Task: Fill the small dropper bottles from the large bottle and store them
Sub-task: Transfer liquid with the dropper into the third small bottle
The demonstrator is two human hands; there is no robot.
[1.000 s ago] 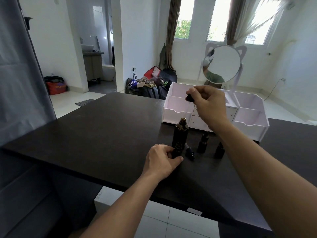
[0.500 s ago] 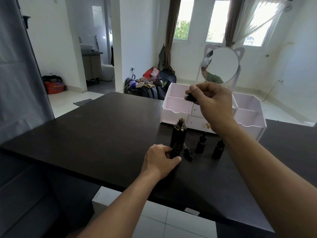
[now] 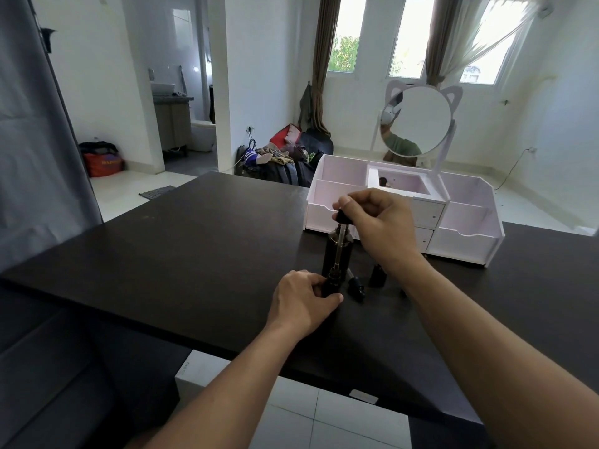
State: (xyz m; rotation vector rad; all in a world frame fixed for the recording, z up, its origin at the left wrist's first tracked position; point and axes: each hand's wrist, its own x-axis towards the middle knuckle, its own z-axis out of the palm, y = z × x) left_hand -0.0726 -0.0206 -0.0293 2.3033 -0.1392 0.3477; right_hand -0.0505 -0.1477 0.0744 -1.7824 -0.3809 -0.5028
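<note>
The large dark bottle (image 3: 330, 251) stands uncapped on the black table (image 3: 194, 254). In front of it my left hand (image 3: 303, 301) grips a small dark dropper bottle (image 3: 332, 283) on the tabletop. My right hand (image 3: 379, 226) pinches the black bulb of a dropper (image 3: 340, 241). Its glass tube hangs straight down in front of the large bottle, with the tip at the small bottle's mouth. A loose dropper cap (image 3: 356, 286) lies just to the right. Another small capped bottle (image 3: 377, 275) stands beside it, partly behind my right wrist.
A pale pink organiser (image 3: 463, 234) with open compartments, drawers and a round cat-ear mirror (image 3: 416, 119) stands at the back right of the table. A white box (image 3: 201, 371) sits on the floor under the near table edge.
My right hand has come down from above the organiser with the dropper, whose tube now points into the small bottle. My left hand has kept its hold on that bottle.
</note>
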